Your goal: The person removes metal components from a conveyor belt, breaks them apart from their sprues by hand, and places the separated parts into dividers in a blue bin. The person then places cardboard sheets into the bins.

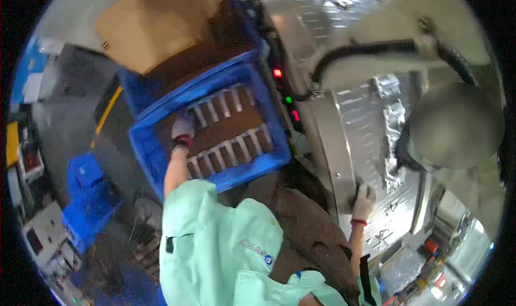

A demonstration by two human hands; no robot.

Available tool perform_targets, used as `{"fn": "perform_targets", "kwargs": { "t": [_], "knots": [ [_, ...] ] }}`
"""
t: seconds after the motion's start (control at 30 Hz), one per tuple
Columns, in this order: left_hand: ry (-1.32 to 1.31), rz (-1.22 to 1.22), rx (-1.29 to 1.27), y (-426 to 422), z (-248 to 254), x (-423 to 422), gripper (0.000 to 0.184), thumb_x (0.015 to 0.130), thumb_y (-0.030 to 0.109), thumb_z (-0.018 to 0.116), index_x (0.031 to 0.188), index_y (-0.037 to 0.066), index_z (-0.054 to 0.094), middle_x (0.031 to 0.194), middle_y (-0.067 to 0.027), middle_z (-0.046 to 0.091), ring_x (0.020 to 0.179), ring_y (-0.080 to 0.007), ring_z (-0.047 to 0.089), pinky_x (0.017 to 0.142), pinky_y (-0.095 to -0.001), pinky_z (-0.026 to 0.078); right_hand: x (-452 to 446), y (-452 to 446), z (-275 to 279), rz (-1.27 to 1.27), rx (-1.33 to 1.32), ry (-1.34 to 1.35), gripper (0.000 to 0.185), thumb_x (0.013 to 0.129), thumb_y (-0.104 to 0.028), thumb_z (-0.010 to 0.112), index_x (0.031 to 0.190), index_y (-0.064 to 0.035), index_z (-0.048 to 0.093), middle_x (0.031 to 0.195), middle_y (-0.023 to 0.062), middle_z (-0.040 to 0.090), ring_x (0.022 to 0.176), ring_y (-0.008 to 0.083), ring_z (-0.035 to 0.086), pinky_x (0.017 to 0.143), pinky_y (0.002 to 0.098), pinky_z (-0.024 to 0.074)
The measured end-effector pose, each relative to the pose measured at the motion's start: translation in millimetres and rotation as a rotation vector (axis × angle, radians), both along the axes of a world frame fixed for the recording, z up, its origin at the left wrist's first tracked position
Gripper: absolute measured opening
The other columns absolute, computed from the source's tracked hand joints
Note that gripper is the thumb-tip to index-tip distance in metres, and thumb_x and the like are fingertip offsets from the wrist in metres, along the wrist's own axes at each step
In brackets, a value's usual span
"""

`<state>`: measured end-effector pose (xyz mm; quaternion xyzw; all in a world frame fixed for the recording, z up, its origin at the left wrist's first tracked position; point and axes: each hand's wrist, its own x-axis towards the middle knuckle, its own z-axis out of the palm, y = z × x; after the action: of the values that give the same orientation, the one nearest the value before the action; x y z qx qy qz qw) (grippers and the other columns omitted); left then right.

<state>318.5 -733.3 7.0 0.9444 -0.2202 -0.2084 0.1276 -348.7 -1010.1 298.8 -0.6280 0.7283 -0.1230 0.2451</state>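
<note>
My left hand (pixel 183 127), in a pale glove with a red band at the wrist, reaches into a blue crate (pixel 212 186). It is near the end of the upper row of pale metal strips (pixel 212 110) lying on a brown sheet (pixel 215 135). Blur hides its fingers and whatever they may hold. A second row of similar strips (pixel 231 153) runs along the near side. At the right, my gloved right hand (pixel 365 200) is over the edge of a metal machine bed (pixel 371 144), fingers extended and apart, with no object visible in it.
Another blue crate holding a brown cardboard flap (pixel 161 21) sits behind. Shiny metal pieces (pixel 394 123) lie along the machine bed. A black hose (pixel 371 49) arches over it, beside a large round grey shape (pixel 457 126). Red and green indicator lights (pixel 288 99) glow between crate and machine.
</note>
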Motion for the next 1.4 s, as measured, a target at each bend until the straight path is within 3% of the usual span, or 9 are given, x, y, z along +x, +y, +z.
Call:
{"fn": "perform_targets", "kwargs": {
  "t": [0.13,0.17,0.27,0.3,0.5,0.57,0.77,0.93,1.4],
  "knots": [
    [-0.256,-0.528,-0.012,3.9,35.8,0.9,0.049,0.111,0.044,0.058,0.141,0.006,0.068,0.134,-0.0287,0.074,0.115,-0.0485,0.073,0.092,-0.0566,0.06,2.2,5.7,4.7,0.016,-0.112,0.198,0.041,0.102,-0.04,0.07,0.111,-0.001,0.08,0.11,0.0218,0.08,0.104,0.037,0.077,0.096,0.0472,0.0576],
    [0.089,0.144,-0.289,-35.2,125.7,-51.6,0.044,0.114,0.039,0.055,0.132,0.002,0.07,0.126,-0.0263,0.076,0.108,-0.0475,0.074,0.086,-0.0547,0.059,21.5,9.4,22.9,-0.065,-0.091,0.105,0.038,0.101,-0.039,0.07,0.109,-0.0031,0.081,0.109,0.0224,0.08,0.103,0.0389,0.077,0.095,0.0469,0.0582],
    [0.245,0.131,-0.344,-70.4,178.8,-114.5,0.036,0.114,0.035,0.054,0.125,0.005,0.07,0.115,-0.0256,0.075,0.101,-0.046,0.071,0.084,-0.0541,0.055,5.5,11.9,13.5,-0.049,-0.086,0.09,0.037,0.1,-0.039,0.071,0.113,-0.0059,0.08,0.11,0.0211,0.08,0.103,0.0402,0.077,0.094,0.0463,0.0587],
    [-0.269,-0.46,-0.385,-63.4,144.1,-120.6,0.032,0.114,0.03,0.055,0.121,0.003,0.07,0.11,-0.0237,0.073,0.101,-0.0458,0.07,0.086,-0.0519,0.054,6.1,11.8,13.3,-0.057,-0.084,0.051,0.038,0.1,-0.039,0.071,0.113,-0.0049,0.08,0.109,0.0215,0.08,0.102,0.0401,0.077,0.092,0.0463,0.0589],
    [0.526,-0.558,-0.663,-185.1,287.0,-295.8,0.026,0.109,0.026,0.068,0.117,0.001,0.072,0.105,-0.0227,0.076,0.095,-0.0437,0.073,0.088,-0.0455,0.058,-36.9,-1.8,4.6,-0.434,-0.123,-0.6,0.043,0.101,-0.035,0.073,0.13,-0.0036,0.075,0.114,0.0185,0.08,0.097,0.038,0.078,0.088,0.0442,0.06],
    [0.432,-0.831,-0.79,-220.6,325.2,-341.4,0.024,0.107,0.025,0.072,0.116,0.002,0.072,0.102,-0.0202,0.075,0.09,-0.0379,0.075,0.084,-0.0442,0.059,-61.4,-11.8,8.4,-0.355,-0.402,-0.279,0.045,0.1,-0.033,0.074,0.136,-0.0065,0.073,0.117,0.0169,0.079,0.103,0.038,0.076,0.091,0.0452,0.0598],
    [0.322,-1.275,-0.754,-323.3,362.4,-458.2,0.038,0.101,0.027,0.082,0.126,0.003,0.067,0.098,-0.0159,0.073,0.084,-0.027,0.075,0.079,-0.0399,0.059,-170.4,-63.3,41.8,-0.144,-0.662,0.352,0.044,0.099,-0.038,0.075,0.137,-0.0163,0.069,0.137,0.0124,0.07,0.134,0.0421,0.062,0.116,0.059,0.0428],
    [0.212,-1.448,-0.613,-377.9,359.5,-559.7,0.064,0.092,0.043,0.088,0.138,0.006,0.063,0.107,-0.0187,0.077,0.094,-0.0364,0.077,0.084,-0.0473,0.061,-282.2,-28.8,-1.2,-0.155,-0.371,0.526,0.032,0.104,-0.041,0.067,0.129,-0.0212,0.069,0.13,0.0111,0.068,0.131,0.039,0.061,0.108,0.0602,0.044],
    [0.345,-1.33,-0.183,-400.0,320.1,-682.3,0.036,0.1,0.036,0.076,0.113,0.003,0.067,0.094,-0.0205,0.073,0.094,-0.0377,0.073,0.087,-0.0465,0.055,-498.7,137.3,-8.5,-0.465,-0.223,0.653,0.039,0.109,-0.042,0.06,0.14,-0.021,0.069,0.146,0.0123,0.065,0.137,0.0363,0.058,0.119,0.0562,0.0403]
  ]
}}
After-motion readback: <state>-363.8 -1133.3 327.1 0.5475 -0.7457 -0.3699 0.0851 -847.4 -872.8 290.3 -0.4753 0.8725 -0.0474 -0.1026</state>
